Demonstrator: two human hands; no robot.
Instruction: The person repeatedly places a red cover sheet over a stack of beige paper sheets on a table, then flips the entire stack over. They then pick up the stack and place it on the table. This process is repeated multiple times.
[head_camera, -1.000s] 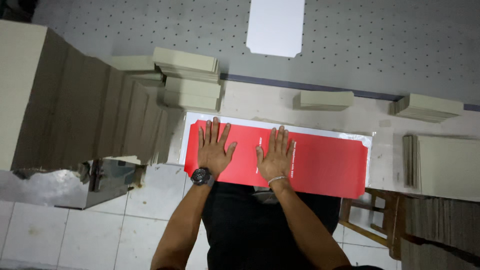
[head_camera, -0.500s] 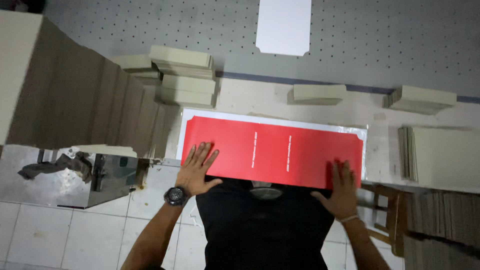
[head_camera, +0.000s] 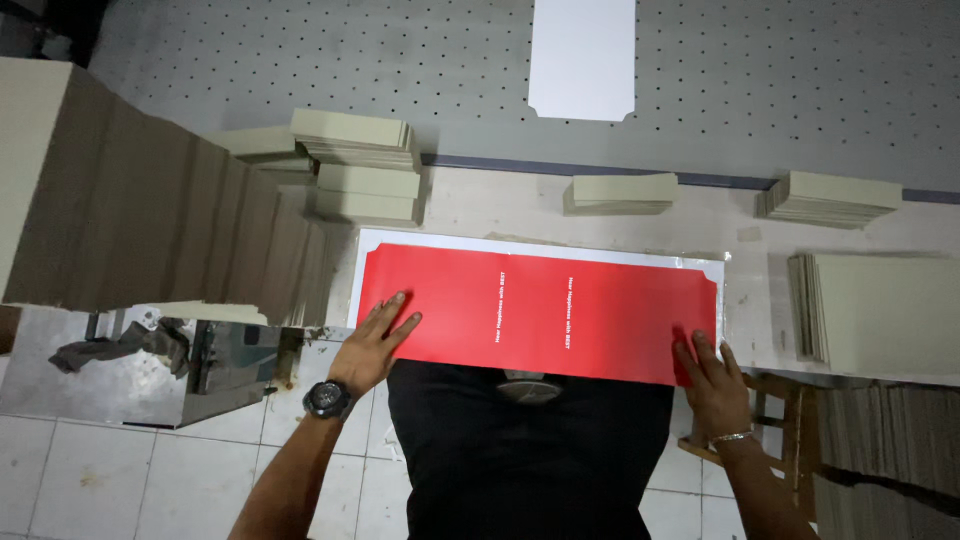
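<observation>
A long red sheet (head_camera: 560, 305) with two lines of white print lies flat on a white board (head_camera: 368, 252) at the table's near edge. My left hand (head_camera: 375, 340), with a black watch on the wrist, rests flat with fingers spread on the sheet's near left corner. My right hand (head_camera: 712, 385), with a thin bracelet, presses fingers on the sheet's near right corner. Neither hand holds anything.
Stacks of beige boards stand behind the sheet: back left (head_camera: 355, 165), middle (head_camera: 620, 192), right (head_camera: 830, 198), and a large pile far right (head_camera: 880, 310). A tall leaning stack (head_camera: 150, 220) fills the left. A white sheet (head_camera: 583, 55) lies on the perforated grey surface. A wooden stool (head_camera: 780, 420) stands lower right.
Both hands slid from the sheet's middle outward and toward me, the left to the near left corner, the right to the near right corner. The sheet stays flat.
</observation>
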